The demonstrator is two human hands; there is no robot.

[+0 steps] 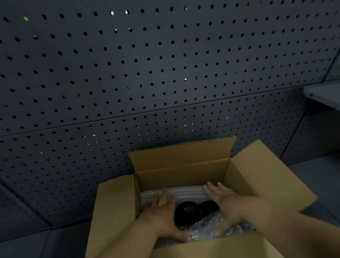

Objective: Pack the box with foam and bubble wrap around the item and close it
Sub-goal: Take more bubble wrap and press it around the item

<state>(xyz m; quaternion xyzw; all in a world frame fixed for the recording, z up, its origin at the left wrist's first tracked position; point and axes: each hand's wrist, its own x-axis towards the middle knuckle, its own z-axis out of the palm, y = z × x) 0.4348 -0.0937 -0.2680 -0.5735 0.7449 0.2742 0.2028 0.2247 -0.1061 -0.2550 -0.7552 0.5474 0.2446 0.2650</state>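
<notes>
An open cardboard box [118,209] stands on the grey table with all its flaps turned out. Inside lies a black rounded item [189,212] on clear bubble wrap [208,227], with white foam [189,191] along the far wall. My left hand [163,212] lies flat inside the box, fingers straight on the foam at the item's left. My right hand [222,199] reaches in at the item's right, fingers straight, its lower part over the bubble wrap.
A dark pegboard wall [161,69] rises right behind the box. A grey shelf [331,95] juts out at the right. The grey table surface [33,255] runs to both sides of the box.
</notes>
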